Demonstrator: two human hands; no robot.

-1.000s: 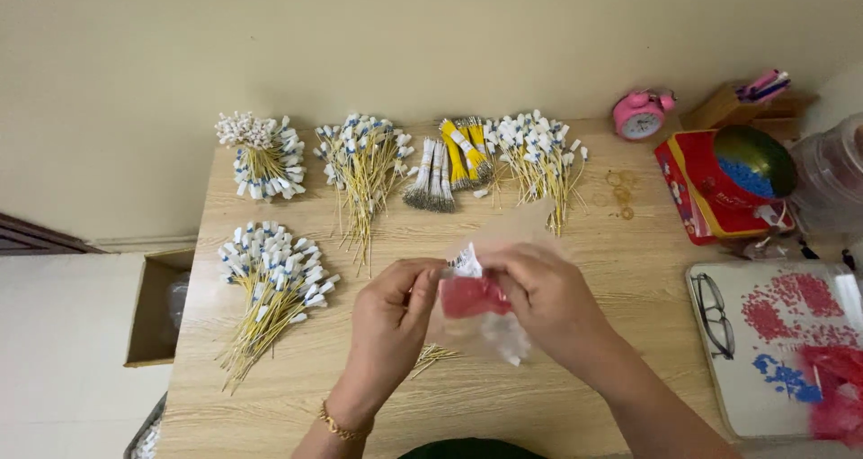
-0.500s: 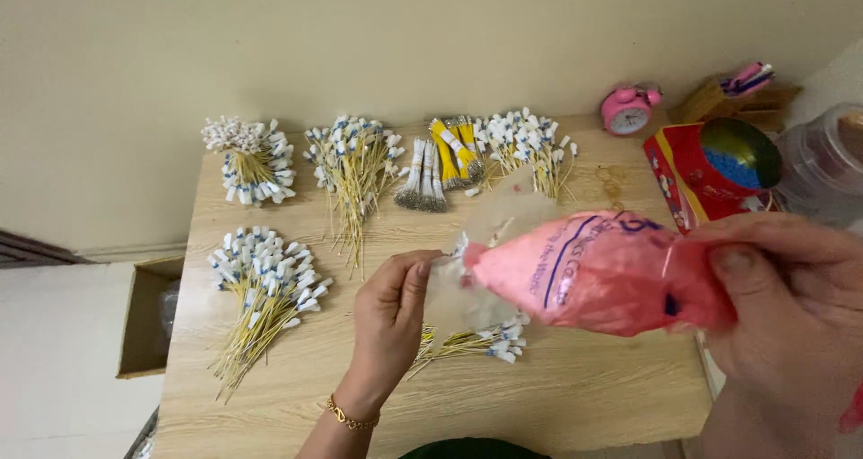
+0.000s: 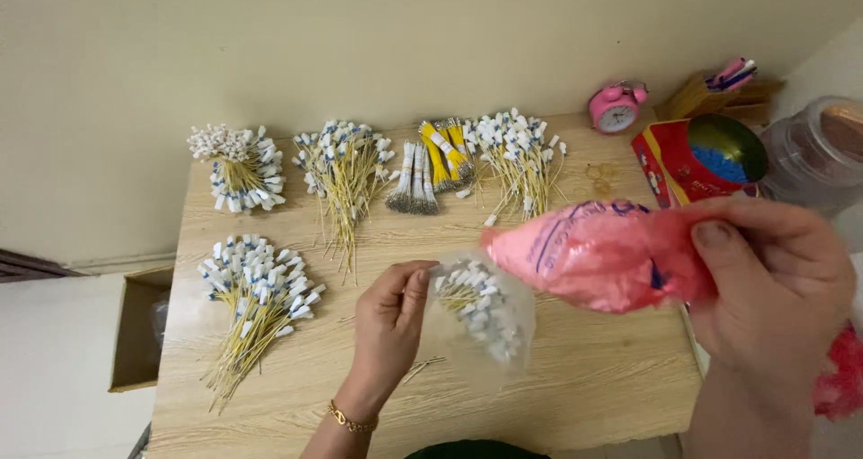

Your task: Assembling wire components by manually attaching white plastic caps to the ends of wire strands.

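Note:
My left hand (image 3: 388, 313) pinches the top edge of a small clear plastic bag (image 3: 481, 315) that holds a bundle of yellow wires with white-and-blue tags. My right hand (image 3: 773, 288) is raised close to the camera and grips a crumpled pink plastic bag (image 3: 584, 254), which stretches left toward the clear bag. Both bags hang above the wooden table (image 3: 575, 378).
Several bundles of tagged yellow wires (image 3: 253, 288) lie fanned across the table's left and back. A pink alarm clock (image 3: 615, 108), a red box with a bowl of blue bits (image 3: 699, 158) and a clear jar (image 3: 822, 149) stand at the right. A cardboard box (image 3: 135, 333) sits on the floor at left.
My right hand pulled the pink bag off and lifted it right, toward the camera. The tagged wire bundle now sits in the clear bag held by my left hand.

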